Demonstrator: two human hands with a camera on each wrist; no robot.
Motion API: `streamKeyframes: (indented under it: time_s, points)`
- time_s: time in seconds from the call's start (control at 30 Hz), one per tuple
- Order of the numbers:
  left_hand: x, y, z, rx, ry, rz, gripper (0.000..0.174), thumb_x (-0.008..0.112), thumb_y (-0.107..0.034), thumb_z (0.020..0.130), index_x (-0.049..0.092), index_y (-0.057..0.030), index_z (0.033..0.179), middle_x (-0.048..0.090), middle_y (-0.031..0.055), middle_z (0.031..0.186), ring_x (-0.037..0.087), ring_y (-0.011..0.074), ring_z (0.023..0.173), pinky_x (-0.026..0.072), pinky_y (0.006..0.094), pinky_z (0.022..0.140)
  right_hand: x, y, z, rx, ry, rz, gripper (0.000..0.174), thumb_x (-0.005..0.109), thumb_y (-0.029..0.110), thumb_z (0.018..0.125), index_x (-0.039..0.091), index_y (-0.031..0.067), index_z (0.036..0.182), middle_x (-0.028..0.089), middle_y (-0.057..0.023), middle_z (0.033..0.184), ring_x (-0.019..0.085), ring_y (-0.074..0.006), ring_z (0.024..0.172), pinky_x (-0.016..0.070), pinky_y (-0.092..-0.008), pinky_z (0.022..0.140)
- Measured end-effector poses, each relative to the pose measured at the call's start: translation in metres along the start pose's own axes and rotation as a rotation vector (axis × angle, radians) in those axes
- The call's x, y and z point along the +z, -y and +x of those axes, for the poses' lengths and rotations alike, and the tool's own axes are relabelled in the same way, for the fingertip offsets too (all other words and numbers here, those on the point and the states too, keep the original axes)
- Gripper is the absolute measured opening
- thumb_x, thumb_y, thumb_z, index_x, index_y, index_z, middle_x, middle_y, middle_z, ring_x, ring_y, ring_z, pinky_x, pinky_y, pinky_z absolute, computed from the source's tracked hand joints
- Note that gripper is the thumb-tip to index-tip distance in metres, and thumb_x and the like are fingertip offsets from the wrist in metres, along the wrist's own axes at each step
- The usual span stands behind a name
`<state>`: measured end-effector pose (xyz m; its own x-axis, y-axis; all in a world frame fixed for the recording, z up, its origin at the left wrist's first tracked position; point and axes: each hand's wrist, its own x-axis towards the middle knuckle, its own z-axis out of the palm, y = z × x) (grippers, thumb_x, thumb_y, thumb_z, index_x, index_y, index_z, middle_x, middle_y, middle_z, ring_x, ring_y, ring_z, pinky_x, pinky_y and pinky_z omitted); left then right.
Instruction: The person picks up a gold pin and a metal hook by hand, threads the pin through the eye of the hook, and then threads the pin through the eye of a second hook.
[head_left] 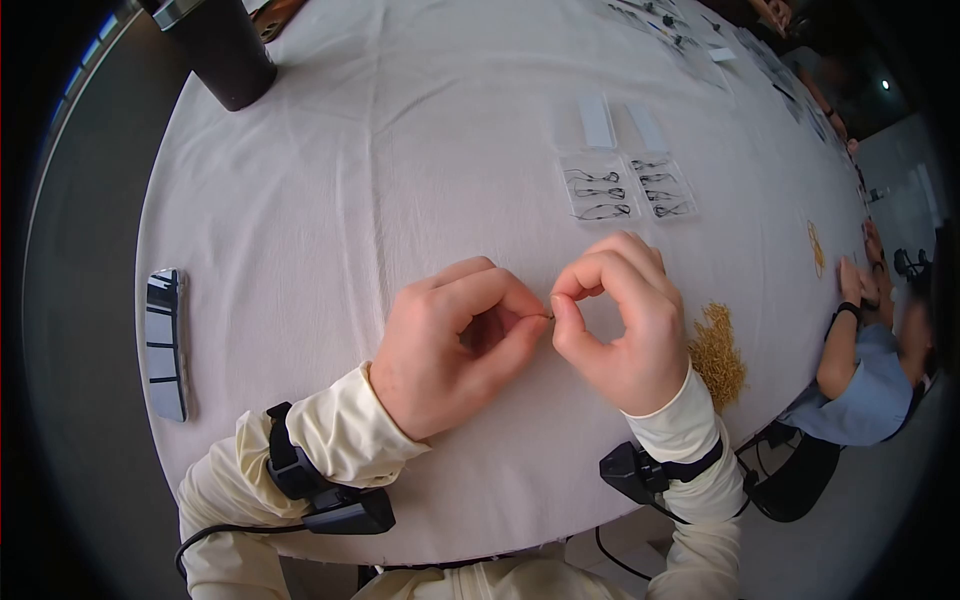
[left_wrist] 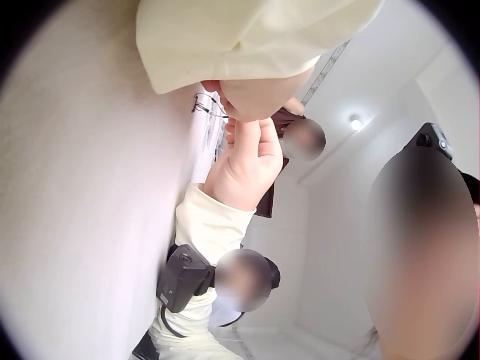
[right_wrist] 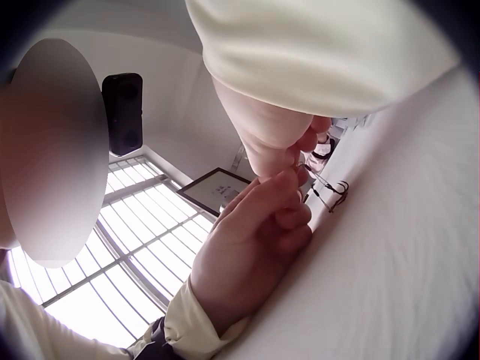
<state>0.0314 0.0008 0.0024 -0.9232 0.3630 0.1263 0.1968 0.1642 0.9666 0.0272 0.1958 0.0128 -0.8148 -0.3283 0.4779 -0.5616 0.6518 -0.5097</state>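
Both hands meet at the fingertips over the table. The left hand [head_left: 455,345] pinches a tiny thin piece [head_left: 548,317] between thumb and index finger. From the other side, the right hand [head_left: 625,325] pinches at the same piece, thumb and index forming a ring. The piece is too small to tell its kind. In the right wrist view, dark fish hooks [right_wrist: 340,196] on short lines show just beyond the joined fingers, their upper ends hidden by the hands. A heap of small golden pieces [head_left: 717,357] lies beside the right wrist.
Ahead stand two clear plastic boxes [head_left: 600,190] with lids up, holding several dark hooked lines. A phone [head_left: 165,345] lies at the left edge, a dark tumbler [head_left: 215,55] at the far left. A yellow loop [head_left: 815,250] lies right; other people sit along that side.
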Motion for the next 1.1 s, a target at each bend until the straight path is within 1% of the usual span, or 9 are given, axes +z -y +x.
streamKeyframes:
  time_s: [0.13, 0.33, 0.4, 0.43, 0.6, 0.73, 0.8, 0.93, 1.1]
  points:
    - [-0.002, 0.001, 0.001, -0.025, 0.022, -0.041, 0.001, 0.067, 0.0, 0.087, 0.067, 0.0004, 0.088, 0.062, 0.0041, 0.085, 0.056, 0.0073, 0.069, 0.0437, 0.0232, 0.059, -0.005, -0.002, 0.002, 0.004, -0.035, 0.018, 0.017, 0.073, 0.002, 0.075, 0.06, 0.0101, 0.082, 0.057, 0.0012, 0.079, 0.058, -0.0177, 0.075, 0.0379, -0.0336, 0.074]
    - [-0.002, 0.008, 0.003, -0.036, 0.048, -0.073, 0.003, 0.063, -0.001, 0.093, 0.064, 0.0007, 0.095, 0.062, 0.0021, 0.088, 0.054, 0.0053, 0.072, 0.043, 0.0226, 0.062, -0.016, -0.009, 0.002, 0.069, -0.058, 0.116, 0.011, 0.071, 0.001, 0.079, 0.063, 0.0069, 0.084, 0.06, -0.0015, 0.081, 0.06, -0.0194, 0.076, 0.0437, -0.033, 0.075]
    - [-0.001, 0.007, 0.004, -0.075, 0.032, -0.171, 0.003, 0.061, -0.002, 0.096, 0.062, 0.0006, 0.098, 0.06, -0.0004, 0.086, 0.052, 0.0042, 0.073, 0.0422, 0.0222, 0.063, -0.021, -0.013, 0.002, 0.065, -0.007, 0.136, 0.011, 0.071, 0.001, 0.079, 0.065, 0.0058, 0.085, 0.062, -0.0029, 0.084, 0.061, -0.021, 0.078, 0.0467, -0.0332, 0.077]
    - [-0.001, 0.006, 0.005, -0.073, 0.037, -0.166, 0.003, 0.061, -0.002, 0.096, 0.062, 0.0006, 0.098, 0.06, -0.0004, 0.086, 0.052, 0.0042, 0.073, 0.0422, 0.0222, 0.063, -0.023, -0.015, 0.002, 0.066, -0.014, 0.137, 0.011, 0.071, 0.001, 0.079, 0.065, 0.0058, 0.085, 0.062, -0.0029, 0.084, 0.061, -0.021, 0.078, 0.0467, -0.0332, 0.077]
    - [-0.004, 0.001, 0.008, -0.168, 0.016, -0.246, 0.008, 0.062, -0.007, 0.098, 0.062, -0.0001, 0.096, 0.056, -0.0046, 0.077, 0.048, 0.0024, 0.067, 0.0368, 0.0199, 0.058, -0.018, -0.018, -0.001, 0.061, 0.144, 0.193, 0.013, 0.071, 0.0, 0.078, 0.066, 0.0067, 0.088, 0.062, -0.0032, 0.085, 0.063, -0.0219, 0.082, 0.0478, -0.0348, 0.078]
    - [-0.005, 0.0, 0.009, -0.179, 0.01, -0.247, 0.009, 0.062, -0.01, 0.099, 0.062, -0.0008, 0.097, 0.056, -0.0046, 0.077, 0.047, 0.0019, 0.065, 0.0358, 0.0197, 0.056, -0.011, -0.02, -0.003, 0.038, 0.145, 0.203, 0.014, 0.072, 0.001, 0.078, 0.066, 0.0072, 0.089, 0.062, -0.0031, 0.086, 0.064, -0.0217, 0.083, 0.048, -0.0353, 0.078]
    - [-0.008, -0.002, 0.009, -0.239, 0.031, -0.26, 0.005, 0.063, -0.004, 0.096, 0.063, 0.0012, 0.097, 0.064, -0.0012, 0.088, 0.056, 0.0043, 0.08, 0.0462, 0.0205, 0.072, -0.01, -0.02, -0.003, 0.058, 0.173, 0.217, 0.016, 0.073, 0.004, 0.078, 0.065, 0.0075, 0.09, 0.062, -0.0029, 0.087, 0.064, -0.0215, 0.083, 0.048, -0.0354, 0.078]
    - [-0.007, -0.001, 0.009, -0.218, 0.024, -0.261, 0.006, 0.064, -0.005, 0.097, 0.063, 0.001, 0.097, 0.063, -0.0017, 0.088, 0.056, 0.0041, 0.08, 0.0463, 0.0202, 0.072, -0.008, -0.019, -0.003, 0.061, 0.191, 0.23, 0.018, 0.076, 0.007, 0.076, 0.065, 0.0082, 0.09, 0.062, -0.0022, 0.087, 0.064, -0.0217, 0.083, 0.0482, -0.0354, 0.077]
    - [-0.007, -0.003, 0.009, -0.22, 0.012, -0.273, 0.006, 0.064, -0.005, 0.097, 0.063, 0.0015, 0.098, 0.063, -0.0017, 0.088, 0.057, 0.0042, 0.081, 0.0468, 0.0205, 0.072, 0.002, -0.014, -0.005, 0.11, 0.172, 0.173, 0.024, 0.082, 0.013, 0.072, 0.064, 0.0111, 0.087, 0.061, 0.0006, 0.085, 0.061, -0.0194, 0.084, 0.0442, -0.0349, 0.078]
